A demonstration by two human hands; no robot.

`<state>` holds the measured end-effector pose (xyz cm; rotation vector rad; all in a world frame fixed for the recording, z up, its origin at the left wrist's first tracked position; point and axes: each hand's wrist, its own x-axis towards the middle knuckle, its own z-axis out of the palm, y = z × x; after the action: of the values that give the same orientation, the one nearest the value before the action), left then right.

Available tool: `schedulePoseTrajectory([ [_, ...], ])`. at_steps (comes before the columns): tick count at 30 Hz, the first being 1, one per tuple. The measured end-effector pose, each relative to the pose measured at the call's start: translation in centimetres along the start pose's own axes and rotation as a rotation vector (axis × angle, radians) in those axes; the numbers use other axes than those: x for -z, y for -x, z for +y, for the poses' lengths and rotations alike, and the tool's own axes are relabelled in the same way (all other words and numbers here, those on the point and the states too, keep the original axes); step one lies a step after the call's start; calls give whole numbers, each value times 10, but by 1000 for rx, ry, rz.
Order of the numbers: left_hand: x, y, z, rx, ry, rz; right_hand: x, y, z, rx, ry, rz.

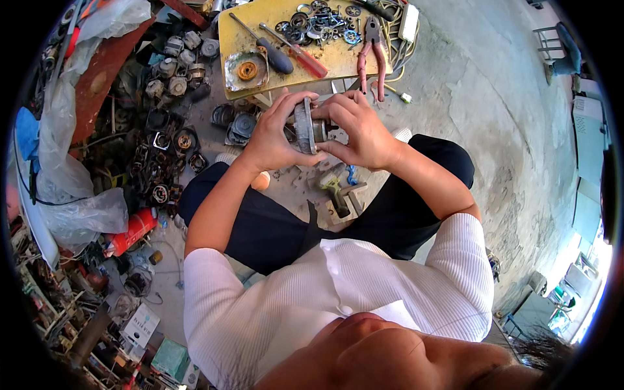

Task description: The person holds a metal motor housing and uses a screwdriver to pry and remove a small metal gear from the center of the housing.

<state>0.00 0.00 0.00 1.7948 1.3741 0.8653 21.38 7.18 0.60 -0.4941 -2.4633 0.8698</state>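
Between my hands, just in front of the low yellow table [237,16], is a round grey metal motor part [304,127] with a wide ribbed flange and a narrower cylindrical end. My left hand [272,133] grips the flange from the left, thumb below and fingers above. From the right, my right hand [367,133] closes its fingers around the narrow end; its fingertips are partly hidden. On the table lie a blue-handled screwdriver [278,57], a red-handled screwdriver [311,62] and red-handled pliers [372,52].
Small metal parts [318,23] are heaped on the table, beside a shallow metal tray [261,83] holding an orange-brown ring [247,71]. A green-and-black power tool [335,195] rests between my legs. Motors [177,68] and scrap pile up at left, near a red cylinder [133,233].
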Motion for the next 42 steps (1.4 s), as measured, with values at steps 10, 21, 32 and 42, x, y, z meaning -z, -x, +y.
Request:
schedulePoseTrajectory([
  [10,-2,17,-12,83,46,24,-6,5,6,-238,-537,-83],
  [21,-9,24,-3,-283,-170,-74,-17,11,18,-564,-1047,-541],
  [32,-17,15,6,-269,-168,-57,-5,-1,2,-566,-865,-526],
  [42,-6,9,27,-252,-133,-145,-5,4,3,-617,-976,-710],
])
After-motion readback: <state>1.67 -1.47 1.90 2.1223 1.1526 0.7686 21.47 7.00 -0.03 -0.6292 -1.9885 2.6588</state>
